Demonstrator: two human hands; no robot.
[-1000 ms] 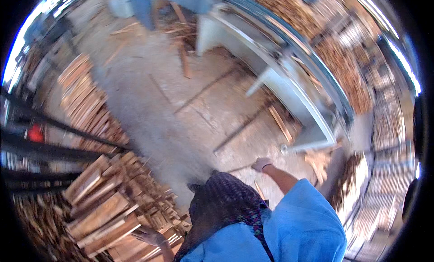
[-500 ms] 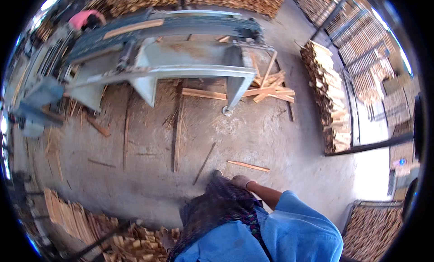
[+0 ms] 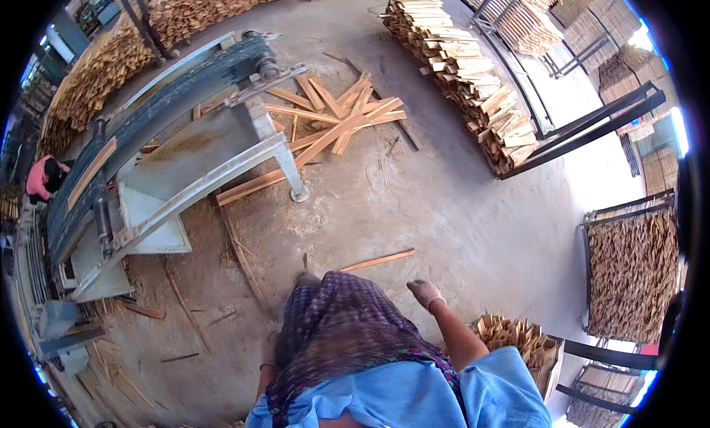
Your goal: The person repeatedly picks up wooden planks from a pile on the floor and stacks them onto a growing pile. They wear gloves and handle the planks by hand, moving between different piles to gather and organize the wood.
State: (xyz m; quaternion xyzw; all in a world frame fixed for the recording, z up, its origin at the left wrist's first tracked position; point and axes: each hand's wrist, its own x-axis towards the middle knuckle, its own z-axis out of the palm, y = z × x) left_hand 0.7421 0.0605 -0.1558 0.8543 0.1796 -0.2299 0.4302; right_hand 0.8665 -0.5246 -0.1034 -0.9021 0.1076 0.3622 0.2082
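We hold our right hand [image 3: 425, 293] out in the air above the floor [image 3: 473, 236]; we cannot tell if its fingers are spread or pressed together. Our left hand [image 3: 271, 348] is blurred beside the patterned skirt [image 3: 340, 310], and its fingers also we cannot judge. The thin wooden strip [image 3: 379, 260] lies on the floor, ahead of the right hand. Beside our right forearm stands a stack of wood pieces [image 3: 510, 338]. Crossed boards [image 3: 347, 123] lie near the corner of the conveyor [image 3: 188, 80], which carries one plank [image 3: 92, 173] along its belt. A co-worker [image 3: 37, 180] in pink is at its left edge.
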